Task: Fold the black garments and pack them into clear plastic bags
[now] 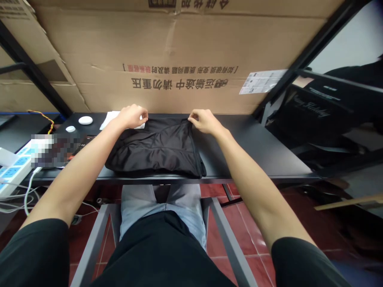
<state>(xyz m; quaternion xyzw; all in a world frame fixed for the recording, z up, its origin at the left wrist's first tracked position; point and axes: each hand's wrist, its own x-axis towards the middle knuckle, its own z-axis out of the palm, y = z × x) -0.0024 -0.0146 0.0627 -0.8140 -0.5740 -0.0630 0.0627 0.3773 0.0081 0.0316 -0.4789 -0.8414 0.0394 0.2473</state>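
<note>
A black piece of cloth (pixel 155 149), which looks like a folded garment, lies on the black table (pixel 248 147) in front of me. Its near edge reaches almost to the table's front edge. My left hand (pixel 133 116) pinches the far left part of the cloth, thumb against fingers. At the far right corner, my right hand (pixel 205 120) grips the cloth between thumb and fingertips. The fabric between the two hands is fairly flat, with soft creases toward the front. What kind of garment it is, I cannot tell.
Behind the table stands a large cardboard sheet (pixel 179 44) with printed text. White paper (pixel 109 118) lies beside my left hand. Farther left are a white oval object (pixel 85 120), a small white cap (pixel 70 129) and a power strip (pixel 14 169) with cables. A black bag (pixel 317 107) is at right.
</note>
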